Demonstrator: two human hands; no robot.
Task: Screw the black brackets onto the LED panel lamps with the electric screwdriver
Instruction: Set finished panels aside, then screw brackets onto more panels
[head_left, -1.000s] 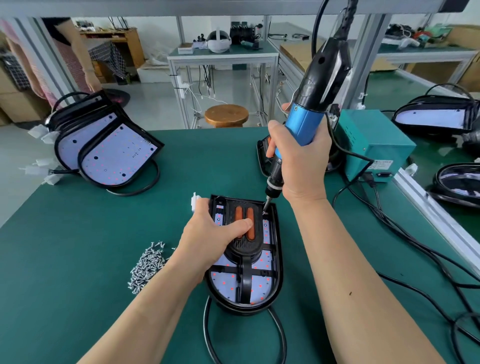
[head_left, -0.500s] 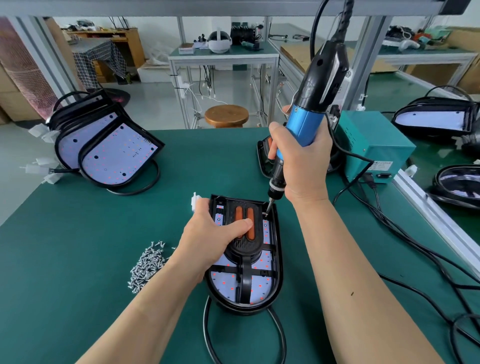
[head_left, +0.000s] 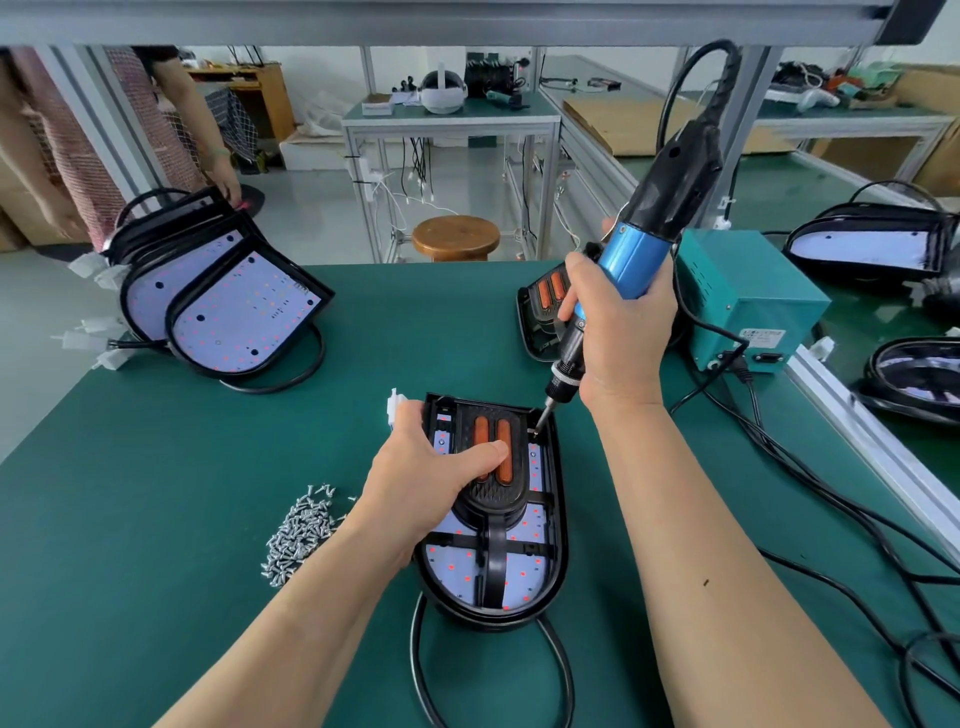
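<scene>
An LED panel lamp (head_left: 540, 571) lies flat on the green table in front of me. A black bracket (head_left: 493, 499) with two orange strips sits on it. My left hand (head_left: 426, 478) holds the lamp's left edge, its thumb pressing on the bracket. My right hand (head_left: 618, 332) grips the blue and black electric screwdriver (head_left: 644, 239), tilted, with its bit at the bracket's top right corner. A pile of silver screws (head_left: 301, 530) lies left of the lamp.
Stacked LED panels (head_left: 228, 306) lean at the far left, where a person stands by them. Another lamp with a bracket (head_left: 540, 306) sits behind my right hand. A teal power box (head_left: 748, 296) and black cables (head_left: 831, 499) occupy the right side. More lamps (head_left: 872, 244) rest beyond the aluminium rail.
The screwdriver bit has stayed at the bracket's top right corner, shifting only slightly. The person at the far left has come back into view near the stacked panels.
</scene>
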